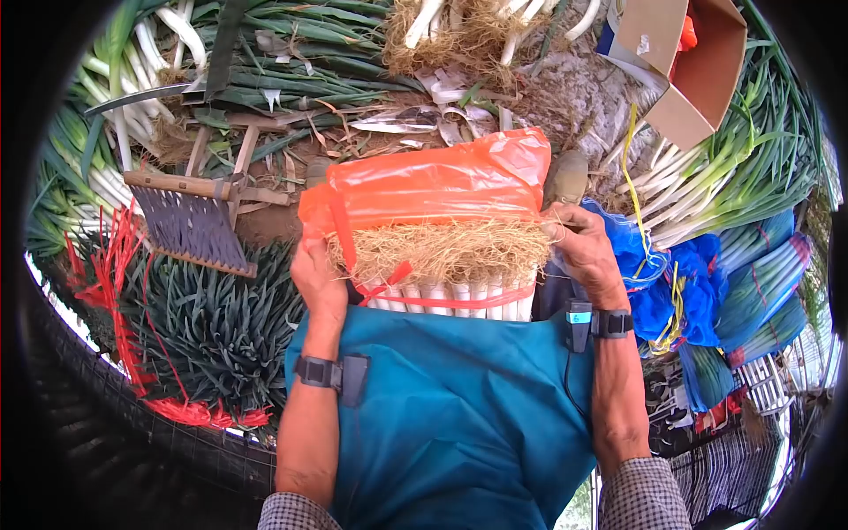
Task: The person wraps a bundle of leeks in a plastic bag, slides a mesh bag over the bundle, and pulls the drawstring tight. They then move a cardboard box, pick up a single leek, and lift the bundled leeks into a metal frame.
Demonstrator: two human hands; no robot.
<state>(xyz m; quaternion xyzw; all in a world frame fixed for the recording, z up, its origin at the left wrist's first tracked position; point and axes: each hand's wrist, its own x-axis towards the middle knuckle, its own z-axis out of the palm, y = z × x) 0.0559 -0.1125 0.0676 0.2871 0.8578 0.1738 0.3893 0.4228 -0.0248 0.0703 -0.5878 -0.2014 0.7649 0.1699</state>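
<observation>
A bundle of leeks [450, 299] rests on my lap, white stems toward me and a thick mat of pale roots [442, 252] on its far side. Red ribbon [424, 303] is tied around the stems. Over the far side of the roots lies a shiny orange plastic bag [433, 181]. My left hand [319, 272] is closed at the bag's left edge, beside the roots, its fingertips partly hidden. At the right edge, my right hand [585, 246] pinches the bag between thumb and fingers, next to the roots.
A small wooden stool [190, 221] stands left, with a curved blade [137, 99] behind it. Red ribbons [124, 291] hang over dark green leaves. Loose leeks [707, 185], a cardboard box [676, 66] and blue netting [698, 291] lie right. A teal apron [450, 397] covers my lap.
</observation>
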